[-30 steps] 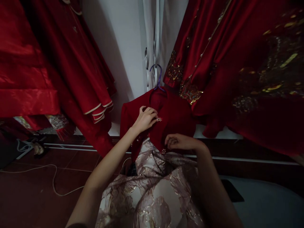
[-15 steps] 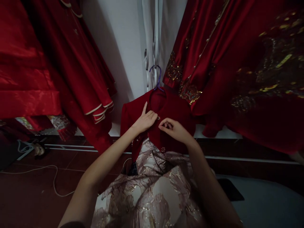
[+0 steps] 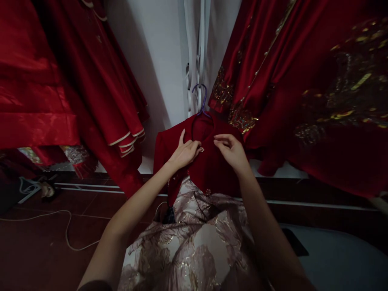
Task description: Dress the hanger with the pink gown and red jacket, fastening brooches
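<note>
A dark red jacket (image 3: 209, 169) hangs by a purple hanger (image 3: 203, 101) in front of me, its round neckline facing up. My left hand (image 3: 186, 152) lies on the jacket's front, thumb and fingers pinching the cloth below the neckline, forefinger raised. Right at those fingertips sits a small jewelled button (image 3: 201, 149). Another jewelled button (image 3: 207, 192) shows lower on the front. Over the other side of the chest, my right hand (image 3: 232, 151) has its fingertips drawn together; anything between them is too small to make out. Patterned shiny cloth (image 3: 206, 242) fills the space beneath my arms.
Red garments (image 3: 115, 89) with pale trim hang at left, and red garments with gold sequins (image 3: 348, 93) at right. Behind the hanger stand white metal rails (image 3: 194, 44). A cable (image 3: 68, 230) runs over the floor. A dark flat object (image 3: 295, 242) lies on a pale surface at right.
My right hand has moved up and to the right, away from the left hand. The left hand stays on the jacket, its fingers shifted slightly.
</note>
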A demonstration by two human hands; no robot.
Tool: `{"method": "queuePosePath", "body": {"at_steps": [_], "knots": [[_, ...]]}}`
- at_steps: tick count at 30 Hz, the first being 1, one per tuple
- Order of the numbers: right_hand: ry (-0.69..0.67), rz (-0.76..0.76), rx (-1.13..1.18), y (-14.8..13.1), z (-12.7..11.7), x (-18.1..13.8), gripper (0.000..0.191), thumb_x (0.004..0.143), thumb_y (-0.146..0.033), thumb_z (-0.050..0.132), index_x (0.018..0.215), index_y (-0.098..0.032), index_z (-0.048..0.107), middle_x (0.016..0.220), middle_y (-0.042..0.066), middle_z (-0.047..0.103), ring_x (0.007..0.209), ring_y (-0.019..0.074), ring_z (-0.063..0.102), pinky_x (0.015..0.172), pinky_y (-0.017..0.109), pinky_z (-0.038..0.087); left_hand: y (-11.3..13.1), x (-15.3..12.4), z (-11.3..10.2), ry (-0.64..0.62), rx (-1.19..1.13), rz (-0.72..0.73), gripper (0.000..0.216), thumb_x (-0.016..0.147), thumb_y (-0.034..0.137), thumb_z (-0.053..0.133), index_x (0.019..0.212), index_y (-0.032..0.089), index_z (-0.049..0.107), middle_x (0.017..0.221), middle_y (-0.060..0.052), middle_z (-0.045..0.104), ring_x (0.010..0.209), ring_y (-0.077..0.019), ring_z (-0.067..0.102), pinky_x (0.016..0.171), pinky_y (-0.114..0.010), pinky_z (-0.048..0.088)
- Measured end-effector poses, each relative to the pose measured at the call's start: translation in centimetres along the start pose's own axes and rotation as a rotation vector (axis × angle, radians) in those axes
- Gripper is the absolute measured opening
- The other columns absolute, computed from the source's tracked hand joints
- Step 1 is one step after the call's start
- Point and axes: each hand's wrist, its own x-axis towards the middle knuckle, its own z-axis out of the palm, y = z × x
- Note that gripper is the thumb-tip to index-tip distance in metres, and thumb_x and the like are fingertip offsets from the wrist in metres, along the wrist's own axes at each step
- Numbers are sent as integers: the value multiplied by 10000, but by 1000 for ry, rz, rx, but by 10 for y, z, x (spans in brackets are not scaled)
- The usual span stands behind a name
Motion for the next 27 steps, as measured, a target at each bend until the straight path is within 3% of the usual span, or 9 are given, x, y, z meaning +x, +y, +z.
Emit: {"method": "queuePosePath", "body": {"at_steps": [3,9,13,16,18,20,22,24,27], "knots": [[49,-15,77,-6,7,9,290,735,-374,594,953,-189,541,1057,89,610,955,169,588,883,345,465,0,-5,-6,26,-6,-14,202,893,298,399,1027,184,498,936,-32,622,843,-150,587,1114,-565,37],[-45,7,129,-14,17,7,347,727,-395,603,1006,-199,540,1107,90,604,1031,186,571,947,381,438,-5,-17,-10,-8,81,-63,224,849,358,451,972,195,543,857,-49,620,905,-204,551,1095,-550,113],[-191,75,175,-15,37,9,515,808,-499,466,1230,-207,423,1241,100,528,1179,207,481,986,404,396,-10,-15,-6,114,213,-302,289,853,204,384,1109,167,514,999,-122,609,992,-251,519,1015,-535,246],[32,160,-144,-13,54,14,805,751,-605,484,1332,-89,278,1351,221,366,1306,314,288,1042,492,265,-14,-10,-3,201,281,-511,489,804,110,385,1290,168,370,1243,-180,477,1144,-303,443,974,-553,277],[212,210,-392,-7,56,18,907,714,-638,511,1311,0,267,1341,316,309,1299,400,236,1026,554,200,-18,-8,-2,215,289,-603,614,750,116,462,1338,154,286,1354,-216,344,1242,-358,341,958,-582,285],[283,256,-542,1,49,22,864,738,-641,475,1247,42,329,1264,367,364,1240,442,305,985,580,214,-26,-10,-2,206,254,-662,702,689,116,525,1339,123,260,1397,-245,248,1265,-389,308,937,-574,327],[274,279,-644,11,32,26,790,773,-636,422,1162,51,419,1163,374,452,1170,443,393,951,560,265,-37,-14,-6,199,185,-692,698,661,93,523,1318,118,289,1393,-248,243,1197,-363,421,899,-495,406],[231,260,-748,19,7,30,748,782,-652,387,1056,32,514,1070,359,520,1098,425,468,910,515,327,-51,-19,-15,195,121,-711,614,669,70,476,1268,152,369,1324,-211,372,1052,-301,554,838,-409,459],[83,154,-889,23,-36,39,666,717,-707,443,865,-78,608,879,253,614,907,348,573,781,417,412,-78,-21,-36,182,84,-786,459,687,86,445,1124,212,512,1043,-120,600,919,-263,607,809,-372,464]]}}
